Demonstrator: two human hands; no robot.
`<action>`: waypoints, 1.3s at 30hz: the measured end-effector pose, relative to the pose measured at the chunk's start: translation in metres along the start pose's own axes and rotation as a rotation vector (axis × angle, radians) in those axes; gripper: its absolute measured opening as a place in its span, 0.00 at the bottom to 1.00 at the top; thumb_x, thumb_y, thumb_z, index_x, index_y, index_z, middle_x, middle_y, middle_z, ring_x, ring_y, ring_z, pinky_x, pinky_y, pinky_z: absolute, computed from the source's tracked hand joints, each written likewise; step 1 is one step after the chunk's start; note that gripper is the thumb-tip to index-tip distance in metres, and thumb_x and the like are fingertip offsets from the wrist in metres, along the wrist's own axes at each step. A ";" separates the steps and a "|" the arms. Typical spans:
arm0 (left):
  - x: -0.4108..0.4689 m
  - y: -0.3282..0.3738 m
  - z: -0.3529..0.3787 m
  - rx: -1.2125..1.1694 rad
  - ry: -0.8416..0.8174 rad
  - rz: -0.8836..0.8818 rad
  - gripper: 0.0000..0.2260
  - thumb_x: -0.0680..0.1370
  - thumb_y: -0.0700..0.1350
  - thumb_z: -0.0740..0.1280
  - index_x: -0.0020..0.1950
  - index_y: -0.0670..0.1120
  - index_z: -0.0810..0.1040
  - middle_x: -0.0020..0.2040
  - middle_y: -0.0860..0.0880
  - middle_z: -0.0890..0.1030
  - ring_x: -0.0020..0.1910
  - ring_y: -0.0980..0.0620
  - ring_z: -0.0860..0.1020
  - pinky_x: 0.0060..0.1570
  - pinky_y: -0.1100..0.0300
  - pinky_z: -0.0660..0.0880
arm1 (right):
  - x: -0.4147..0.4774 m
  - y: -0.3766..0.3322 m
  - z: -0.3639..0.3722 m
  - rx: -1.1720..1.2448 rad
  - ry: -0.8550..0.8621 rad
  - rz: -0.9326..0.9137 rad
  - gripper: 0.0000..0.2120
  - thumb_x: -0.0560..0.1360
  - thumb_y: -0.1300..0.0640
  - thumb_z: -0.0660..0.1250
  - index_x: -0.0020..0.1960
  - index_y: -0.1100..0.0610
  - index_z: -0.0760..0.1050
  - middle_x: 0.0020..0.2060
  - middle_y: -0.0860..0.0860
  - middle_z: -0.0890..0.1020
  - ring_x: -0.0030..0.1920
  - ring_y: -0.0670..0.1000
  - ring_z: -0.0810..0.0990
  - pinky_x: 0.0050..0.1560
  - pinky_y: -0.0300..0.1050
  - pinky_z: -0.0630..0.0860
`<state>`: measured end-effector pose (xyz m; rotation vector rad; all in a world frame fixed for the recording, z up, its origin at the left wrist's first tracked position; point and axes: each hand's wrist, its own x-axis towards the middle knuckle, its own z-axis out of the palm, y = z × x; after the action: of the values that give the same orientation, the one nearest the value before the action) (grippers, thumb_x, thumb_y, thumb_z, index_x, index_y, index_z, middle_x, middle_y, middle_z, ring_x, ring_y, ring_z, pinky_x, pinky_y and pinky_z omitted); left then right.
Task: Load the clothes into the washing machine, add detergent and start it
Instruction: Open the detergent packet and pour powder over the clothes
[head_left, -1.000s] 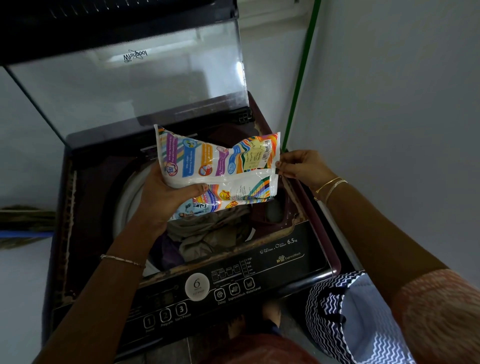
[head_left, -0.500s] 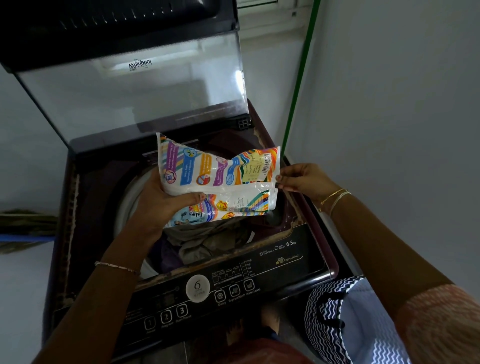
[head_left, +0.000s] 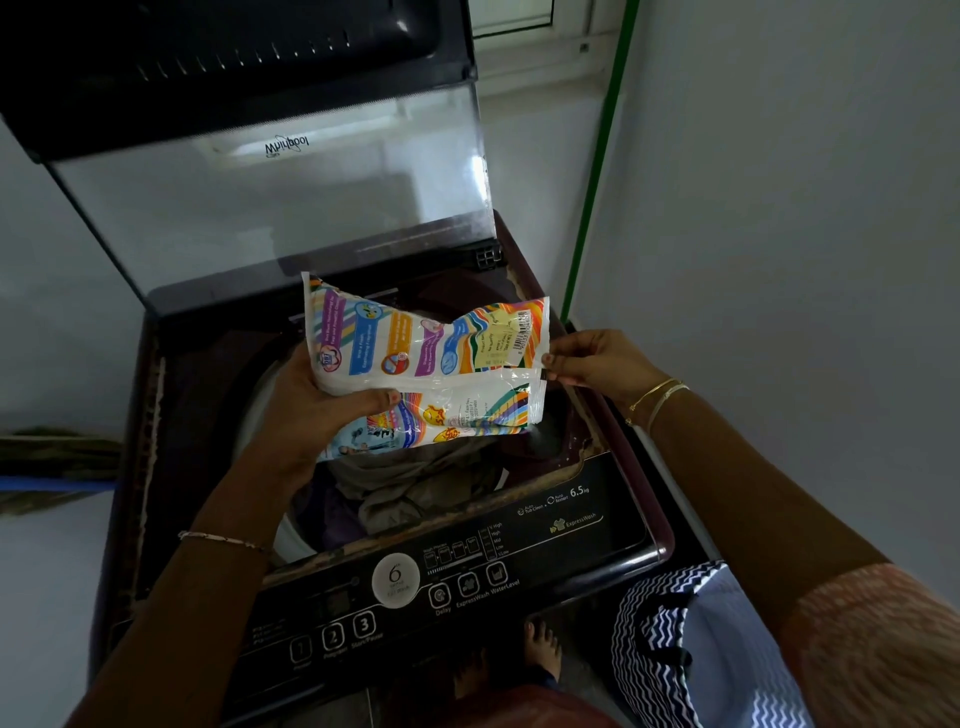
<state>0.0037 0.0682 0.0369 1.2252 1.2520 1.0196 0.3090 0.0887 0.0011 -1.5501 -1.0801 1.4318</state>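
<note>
A dark top-loading washing machine (head_left: 618, 525) stands open, its glass lid (head_left: 270, 202) raised upright at the back. Grey and purple clothes (head_left: 410, 488) fill the drum. Above the drum I hold a colourful detergent packet (head_left: 431, 364), lying sideways. My left hand (head_left: 311, 410) grips its left end from below, thumb across the front. My right hand (head_left: 592, 364) pinches the packet's right edge. The control panel with round buttons (head_left: 363, 626) runs along the near edge.
A white wall (head_left: 779, 234) closes in on the right, with a green pipe (head_left: 597, 156) running up in the corner. A zigzag-patterned black and white bag (head_left: 691, 649) sits at the lower right beside the machine. A bare foot (head_left: 540, 649) shows below the panel.
The packet and both hands stay nearly in place over the drum. The view has tipped slightly, showing more of the lid's dark top.
</note>
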 end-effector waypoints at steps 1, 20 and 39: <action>0.001 0.000 0.000 -0.004 0.003 -0.001 0.23 0.62 0.36 0.75 0.52 0.54 0.76 0.46 0.55 0.85 0.45 0.53 0.84 0.39 0.57 0.82 | 0.001 0.000 0.000 -0.004 0.001 -0.005 0.09 0.72 0.65 0.70 0.52 0.64 0.80 0.34 0.46 0.84 0.34 0.42 0.83 0.35 0.31 0.78; 0.014 -0.001 0.017 -0.076 -0.034 0.012 0.21 0.66 0.32 0.74 0.54 0.49 0.78 0.48 0.52 0.85 0.47 0.50 0.84 0.39 0.56 0.81 | 0.010 -0.005 -0.014 -0.010 0.074 -0.028 0.07 0.73 0.65 0.69 0.51 0.65 0.79 0.46 0.58 0.82 0.39 0.48 0.83 0.39 0.35 0.81; 0.002 -0.007 -0.003 -0.191 0.032 -0.047 0.20 0.63 0.34 0.74 0.52 0.48 0.79 0.47 0.49 0.86 0.45 0.49 0.85 0.38 0.54 0.82 | 0.008 -0.023 0.008 -0.033 0.043 -0.012 0.08 0.73 0.64 0.70 0.51 0.64 0.79 0.36 0.51 0.83 0.32 0.43 0.82 0.36 0.33 0.80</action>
<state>-0.0002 0.0700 0.0302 1.0319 1.1730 1.1014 0.2993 0.1039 0.0187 -1.5883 -1.0906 1.3731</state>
